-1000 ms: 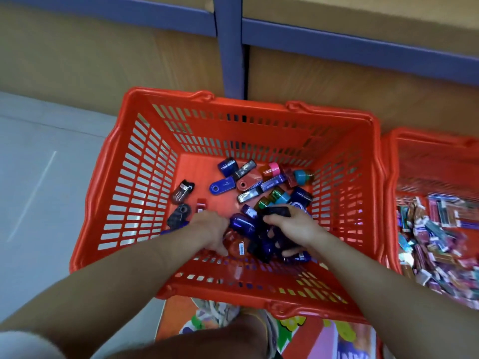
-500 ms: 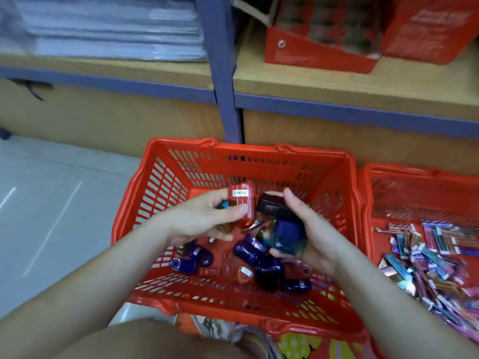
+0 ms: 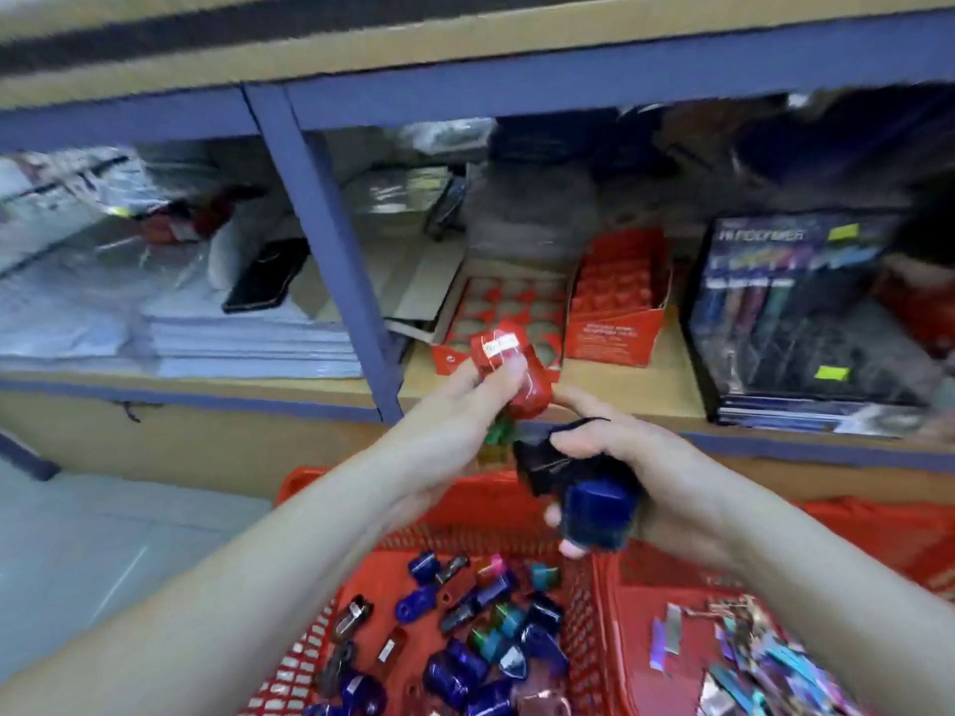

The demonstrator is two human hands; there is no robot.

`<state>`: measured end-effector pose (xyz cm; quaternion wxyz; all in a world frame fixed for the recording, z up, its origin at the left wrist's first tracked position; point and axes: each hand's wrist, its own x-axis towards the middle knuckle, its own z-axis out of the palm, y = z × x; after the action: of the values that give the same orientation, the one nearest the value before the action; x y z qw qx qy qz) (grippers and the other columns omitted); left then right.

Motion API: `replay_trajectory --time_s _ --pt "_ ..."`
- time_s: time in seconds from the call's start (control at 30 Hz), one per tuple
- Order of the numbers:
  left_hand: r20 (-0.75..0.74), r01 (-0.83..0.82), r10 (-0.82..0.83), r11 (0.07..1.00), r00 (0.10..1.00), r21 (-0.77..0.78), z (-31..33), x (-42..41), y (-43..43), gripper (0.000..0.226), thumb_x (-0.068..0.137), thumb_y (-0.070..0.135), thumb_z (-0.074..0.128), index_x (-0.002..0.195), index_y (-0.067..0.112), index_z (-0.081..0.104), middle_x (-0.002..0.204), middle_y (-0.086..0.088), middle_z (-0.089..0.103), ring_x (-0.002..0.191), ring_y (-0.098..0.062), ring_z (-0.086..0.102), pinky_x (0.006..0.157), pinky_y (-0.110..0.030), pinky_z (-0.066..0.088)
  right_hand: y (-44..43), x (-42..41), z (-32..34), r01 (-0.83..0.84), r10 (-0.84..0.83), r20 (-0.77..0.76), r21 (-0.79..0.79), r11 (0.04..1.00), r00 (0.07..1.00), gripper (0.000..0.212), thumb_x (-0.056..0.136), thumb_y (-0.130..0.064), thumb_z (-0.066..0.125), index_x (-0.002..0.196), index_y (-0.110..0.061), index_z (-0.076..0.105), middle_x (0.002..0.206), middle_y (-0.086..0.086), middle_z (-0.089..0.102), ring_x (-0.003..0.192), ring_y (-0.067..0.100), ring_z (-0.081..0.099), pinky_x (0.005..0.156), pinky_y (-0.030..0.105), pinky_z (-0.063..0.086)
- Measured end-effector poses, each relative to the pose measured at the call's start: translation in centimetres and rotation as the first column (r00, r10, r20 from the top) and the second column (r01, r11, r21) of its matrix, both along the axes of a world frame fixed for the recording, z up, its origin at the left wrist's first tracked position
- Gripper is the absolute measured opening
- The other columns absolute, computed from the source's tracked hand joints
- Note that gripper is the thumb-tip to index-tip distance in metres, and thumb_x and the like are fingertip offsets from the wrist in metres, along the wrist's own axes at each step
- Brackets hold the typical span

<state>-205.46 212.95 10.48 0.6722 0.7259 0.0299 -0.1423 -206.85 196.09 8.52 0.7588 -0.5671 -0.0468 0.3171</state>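
Both hands have lifted out of the basket since half a second ago and now hang in front of the shelf, with the view tipped up to follow them. The left hand (image 3: 455, 413) has thumb and fingers curled round a red sharpener (image 3: 509, 366) with a white label, and a few green pieces (image 3: 498, 436) are bunched lower in the same grip. Just right of it, nearly touching, the right hand (image 3: 638, 457) is cupped and curled round a dark blue sharpener (image 3: 599, 514) and a black piece (image 3: 542, 465); how many more it holds I cannot tell.

Below the hands, at the near edge, the red basket (image 3: 455, 514) holds the loose sharpeners (image 3: 486, 627), mostly blue. A second basket (image 3: 878, 529) touches its right side, with shiny packets (image 3: 749, 664) in it. Beyond the hands, on the shelf board (image 3: 646, 390), stand a red display tray (image 3: 517, 302) with round holes and, to its right, a red carton (image 3: 615, 312) and a black box (image 3: 796, 312).

Each hand looks overfull. The blue sharpener sits low at the fingertips and could slip out as the hand turns to set it down. The green pieces seem held only by pressure from the red one. A drop could land in the second basket and get mixed into the packets.
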Motion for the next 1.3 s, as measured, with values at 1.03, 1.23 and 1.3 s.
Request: replay_trajectory --time_s 1.03,1.23,1.3 --pt "0.327 -0.177 0.146 0.982 0.934 0.065 2.9 5.8 -15.5 0.015 0.086 0.025 0.063 0.076 0.020 0.073 0.090 -0.009 0.075 0.079 -0.015 0.067 0.072 -0.031 0.053 -15.3 0.4 3.1 0.517 -0.520 -0.022 0.157 0.842 0.854 0.014 0.090 -0.026 0.060 0.081 -0.027 0.071 0.084 0.009 0.066 0.068 0.026 0.063 0.058 0.041 0.053" --pt "0.181 -0.004 -0.385 0.416 0.905 0.909 -1.2 11.1 -11.1 0.060 0.060 0.070 0.042 0.102 0.037 0.071 0.135 0.014 0.055 0.126 -0.019 0.040 0.106 -0.035 0.033 -16.4 2.5 1.8 0.448 -0.452 -0.002 0.139 0.883 0.892 0.023 0.096 -0.021 0.054 0.079 -0.013 0.066 0.092 0.009 0.065 0.053 0.011 0.064 0.068 0.045 0.057" --pt "0.208 -0.009 -0.417 0.431 0.885 0.902 -2.1 11.2 -10.9 0.060 0.062 0.068 0.040 0.101 0.036 0.072 0.126 0.015 0.060 0.120 -0.016 0.047 0.103 -0.037 0.038 -16.3 3.1 1.2 0.382 -0.382 -0.011 0.037 0.923 0.924 0.027 0.099 -0.018 0.048 0.078 -0.011 0.062 0.099 0.012 0.061 0.048 0.004 0.062 0.078 0.044 0.054"
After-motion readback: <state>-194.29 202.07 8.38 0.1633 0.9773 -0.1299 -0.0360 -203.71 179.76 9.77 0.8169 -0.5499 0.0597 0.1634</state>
